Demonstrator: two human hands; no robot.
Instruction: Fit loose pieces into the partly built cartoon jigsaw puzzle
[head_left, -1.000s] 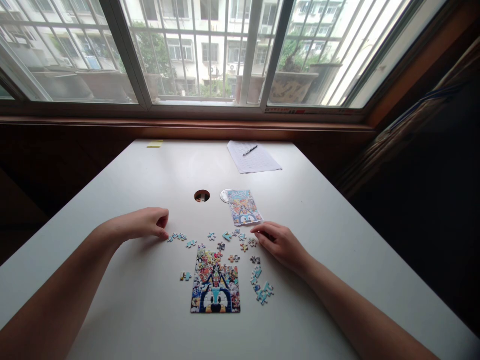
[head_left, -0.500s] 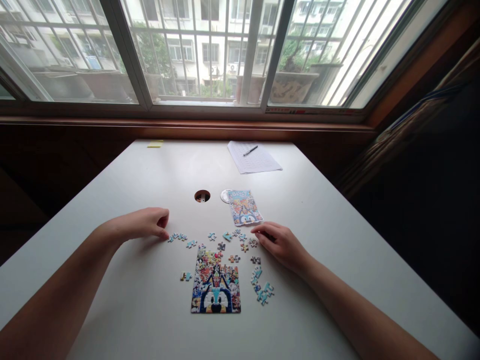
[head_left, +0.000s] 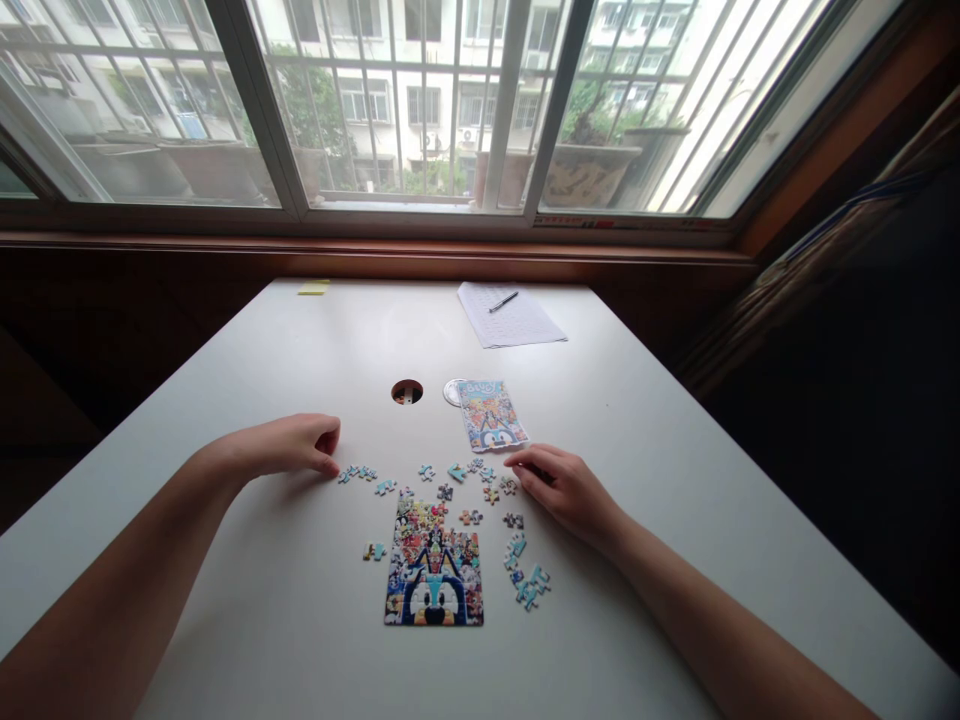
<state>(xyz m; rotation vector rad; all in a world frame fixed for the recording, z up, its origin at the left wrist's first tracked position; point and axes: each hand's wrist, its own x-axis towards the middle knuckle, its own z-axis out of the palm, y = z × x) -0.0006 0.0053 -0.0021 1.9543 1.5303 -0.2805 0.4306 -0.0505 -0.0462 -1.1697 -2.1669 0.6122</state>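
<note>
A partly assembled jigsaw puzzle [head_left: 435,575] with a blue cartoon dog face lies on the white table, its upper edge uneven. To its upper left, my left hand [head_left: 296,442] rests on its side with fingers curled and the thumb apart from them, holding nothing visible. Its thumb tip is close to a short row of puzzle pieces [head_left: 358,474]. My right hand [head_left: 559,485] lies loosely open, fingers stretched toward several loose pieces [head_left: 490,494] above the puzzle. More light-blue pieces [head_left: 529,585] are clustered to the right, and a small piece pair [head_left: 373,551] sits at the left.
A picture card [head_left: 491,412] of the puzzle lies beyond the pieces, partly over a round silvery disc [head_left: 452,392]. Left of it is a cable hole [head_left: 407,392] in the table. Farther back are paper sheets [head_left: 517,325], a pen [head_left: 503,302] and a yellow note [head_left: 313,287].
</note>
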